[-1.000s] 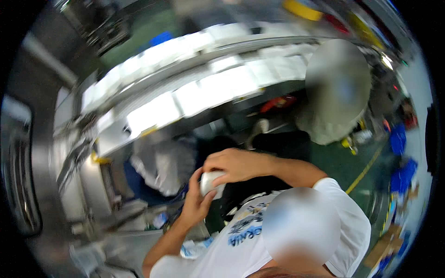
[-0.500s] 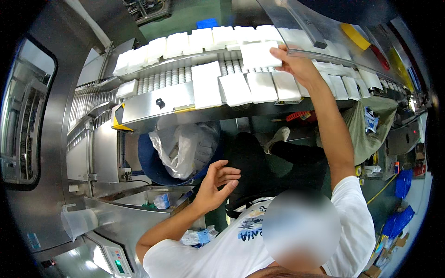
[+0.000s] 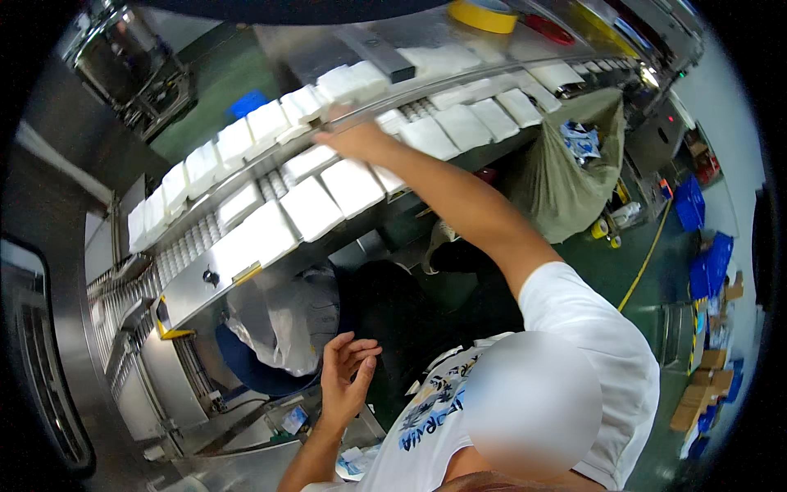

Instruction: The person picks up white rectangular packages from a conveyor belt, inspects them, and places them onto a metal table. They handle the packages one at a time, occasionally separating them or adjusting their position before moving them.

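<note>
My right hand [image 3: 352, 135] reaches over the conveyor, smeared by motion, by the edge of a clear cover. Its fingers are among flat white packets; whether they grip one cannot be made out. Nearest to it are a white packet [image 3: 310, 162] on the belt and a back-row packet [image 3: 302, 105]. More packets, such as one at the front [image 3: 351, 187], lie in a row along the near metal rail. A single packet [image 3: 238, 205] lies on the ribbed belt [image 3: 176, 254] farther left. My left hand [image 3: 348, 377] is low, open, fingers loosely bent, holding nothing, beside a blue bin.
The blue bin [image 3: 238, 357] below the conveyor has a clear plastic liner. A green-grey sack [image 3: 566, 184] with blue-and-white wrappers hangs to the right. Yellow tape [image 3: 484, 16] rests on the cover. Blue crates [image 3: 709, 262] and cardboard boxes [image 3: 701, 398] line the right side.
The whole view has turned and shifted. My right hand, earlier on a white packet above the belt, is now nearer the back row. My left hand remains low and open.
</note>
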Action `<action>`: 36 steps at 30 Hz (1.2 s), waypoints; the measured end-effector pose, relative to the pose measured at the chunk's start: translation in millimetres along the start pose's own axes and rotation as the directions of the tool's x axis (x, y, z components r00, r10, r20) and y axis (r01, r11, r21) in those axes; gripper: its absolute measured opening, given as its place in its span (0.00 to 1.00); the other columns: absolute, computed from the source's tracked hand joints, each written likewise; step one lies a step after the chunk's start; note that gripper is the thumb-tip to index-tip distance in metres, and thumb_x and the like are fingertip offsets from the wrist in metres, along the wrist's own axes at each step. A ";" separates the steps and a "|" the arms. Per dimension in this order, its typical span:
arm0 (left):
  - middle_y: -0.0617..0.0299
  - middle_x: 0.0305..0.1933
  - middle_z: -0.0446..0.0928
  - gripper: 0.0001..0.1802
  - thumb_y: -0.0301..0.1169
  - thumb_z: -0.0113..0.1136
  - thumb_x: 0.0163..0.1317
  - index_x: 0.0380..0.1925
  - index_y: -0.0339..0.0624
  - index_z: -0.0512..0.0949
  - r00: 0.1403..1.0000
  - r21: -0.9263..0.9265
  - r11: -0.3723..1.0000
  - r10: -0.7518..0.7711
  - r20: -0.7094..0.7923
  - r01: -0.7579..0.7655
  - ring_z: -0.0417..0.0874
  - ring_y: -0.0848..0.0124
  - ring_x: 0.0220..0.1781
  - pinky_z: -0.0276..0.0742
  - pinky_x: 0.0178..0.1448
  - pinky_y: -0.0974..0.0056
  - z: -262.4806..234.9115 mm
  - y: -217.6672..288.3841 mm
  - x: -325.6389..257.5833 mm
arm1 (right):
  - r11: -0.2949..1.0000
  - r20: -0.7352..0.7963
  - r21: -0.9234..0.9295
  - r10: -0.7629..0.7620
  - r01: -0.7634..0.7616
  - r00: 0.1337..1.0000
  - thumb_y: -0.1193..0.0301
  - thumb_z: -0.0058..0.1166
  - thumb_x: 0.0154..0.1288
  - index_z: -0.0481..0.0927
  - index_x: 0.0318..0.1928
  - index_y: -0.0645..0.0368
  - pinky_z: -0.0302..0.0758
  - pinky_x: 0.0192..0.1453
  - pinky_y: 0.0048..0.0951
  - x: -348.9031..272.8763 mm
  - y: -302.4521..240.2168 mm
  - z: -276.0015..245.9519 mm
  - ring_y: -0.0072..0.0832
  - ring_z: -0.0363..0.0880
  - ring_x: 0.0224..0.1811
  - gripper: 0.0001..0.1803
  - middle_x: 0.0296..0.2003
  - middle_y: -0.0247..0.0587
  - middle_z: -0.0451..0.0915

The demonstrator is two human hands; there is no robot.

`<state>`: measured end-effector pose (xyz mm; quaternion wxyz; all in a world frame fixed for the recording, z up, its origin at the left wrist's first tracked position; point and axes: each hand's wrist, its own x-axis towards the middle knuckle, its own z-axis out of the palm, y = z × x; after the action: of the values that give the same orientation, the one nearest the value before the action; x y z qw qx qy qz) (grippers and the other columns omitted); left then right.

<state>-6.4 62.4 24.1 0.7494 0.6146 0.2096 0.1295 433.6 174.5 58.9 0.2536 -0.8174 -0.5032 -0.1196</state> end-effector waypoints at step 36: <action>0.47 0.48 0.82 0.15 0.28 0.68 0.65 0.50 0.36 0.79 0.955 0.749 0.610 0.047 0.293 -0.260 0.84 0.47 0.50 0.81 0.53 0.49 11.0 25.5 2.1 | 0.788 0.667 0.603 -0.583 0.123 0.464 0.63 0.54 0.75 0.80 0.41 0.61 0.82 0.39 0.44 -357.5 -112.6 77.6 0.44 0.87 0.33 0.12 0.36 0.49 0.87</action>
<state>2.3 59.2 50.3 0.4144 0.9048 0.0972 0.0132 163.2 -15.2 -134.6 0.1449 -0.5563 -0.7371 0.3553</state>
